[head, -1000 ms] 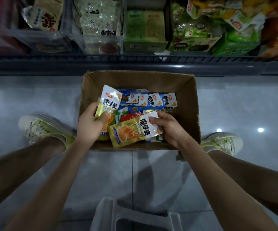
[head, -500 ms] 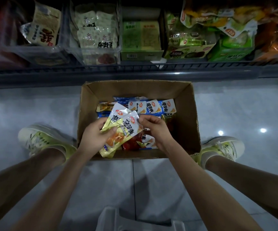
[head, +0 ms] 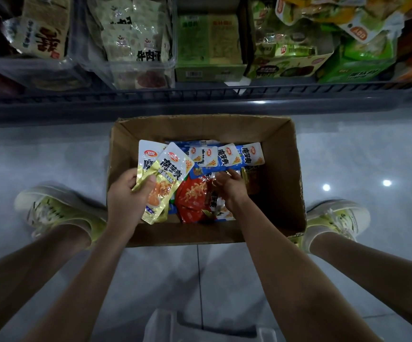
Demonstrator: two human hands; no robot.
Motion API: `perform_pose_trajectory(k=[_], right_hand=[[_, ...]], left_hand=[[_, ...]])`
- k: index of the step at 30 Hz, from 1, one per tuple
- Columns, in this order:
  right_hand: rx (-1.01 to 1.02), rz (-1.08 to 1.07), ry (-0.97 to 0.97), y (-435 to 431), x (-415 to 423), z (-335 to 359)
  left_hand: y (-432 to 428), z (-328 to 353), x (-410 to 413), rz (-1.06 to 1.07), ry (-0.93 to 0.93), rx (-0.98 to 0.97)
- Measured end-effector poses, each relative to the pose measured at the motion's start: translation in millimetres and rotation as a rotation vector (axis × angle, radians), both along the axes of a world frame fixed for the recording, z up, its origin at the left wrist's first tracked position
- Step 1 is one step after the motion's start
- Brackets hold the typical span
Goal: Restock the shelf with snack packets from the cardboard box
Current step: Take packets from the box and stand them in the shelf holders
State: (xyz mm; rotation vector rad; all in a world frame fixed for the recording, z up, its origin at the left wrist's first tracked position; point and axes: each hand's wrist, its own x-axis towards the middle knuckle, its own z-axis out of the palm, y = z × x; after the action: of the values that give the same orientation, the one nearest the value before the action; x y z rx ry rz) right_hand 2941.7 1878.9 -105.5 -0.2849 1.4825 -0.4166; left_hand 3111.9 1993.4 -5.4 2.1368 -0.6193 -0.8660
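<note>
My left hand was over the left side of the cardboard box. The thumb pressed across the front of two yellow packets and the fingers curled behind them. The pair was fanned apart, white tops pointing toward the box's far wall. My right hand was down in the middle of the box, fingers bent into the loose pile beside a red packet. I could not tell whether they had closed on anything or were only touching the foil. Blue-topped packets lay in a row along the far part of the box floor. The shelf I was meant to fill ran just beyond the box's far wall.

The weak point, as I judged it, was the left-hand grip. Two slick packets held under one thumb, and not squared up, could slide past each other. If I added a third or lifted quickly, the front one might drop back into the box or go over its left wall onto the floor. Digging with bent fingers on the right could also snag two packets at once, or crease one. With yellow, red and blue kinds mixed together in the box, I could easily have carried a wrong flavour to the wrong spot beyond the far wall.
</note>
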Motion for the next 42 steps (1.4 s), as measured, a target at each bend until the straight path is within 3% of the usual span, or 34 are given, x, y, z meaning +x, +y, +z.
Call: perform_pose_trajectory(k=[12, 19, 25, 30, 39, 42], right_hand=[[-0.055, -0.164, -0.03, -15.9, 39.3, -15.9], [-0.145, -0.14, 0.21, -22.7, 52.7, -16.6], [-0.166, -0.152, 0.23, -7.9, 21.6, 2.1], [-0.308, -0.066, 0.17, -6.9, -19.4, 50.8], [-0.541, 0.056, -0.185, -3.3, -60.3, 182.8], [-0.592, 0.097, -0.223, 1.9, -65.9, 218.8]], left_hand=[[-6.5, -4.8, 0.2, 0.01, 0.005, 0.054], [-17.4, -1.8, -4.8, 0.062, 0.038, -0.046], [-23.9, 5.1, -11.9, 0.104, 0.095, -0.125], [-21.4, 18.3, -15.3, 0.106, 0.116, -0.161], [-5.6, 88.6, -26.5, 0.122, 0.099, -0.318], [4.4, 118.2, -32.9, 0.114, 0.088, -0.369]])
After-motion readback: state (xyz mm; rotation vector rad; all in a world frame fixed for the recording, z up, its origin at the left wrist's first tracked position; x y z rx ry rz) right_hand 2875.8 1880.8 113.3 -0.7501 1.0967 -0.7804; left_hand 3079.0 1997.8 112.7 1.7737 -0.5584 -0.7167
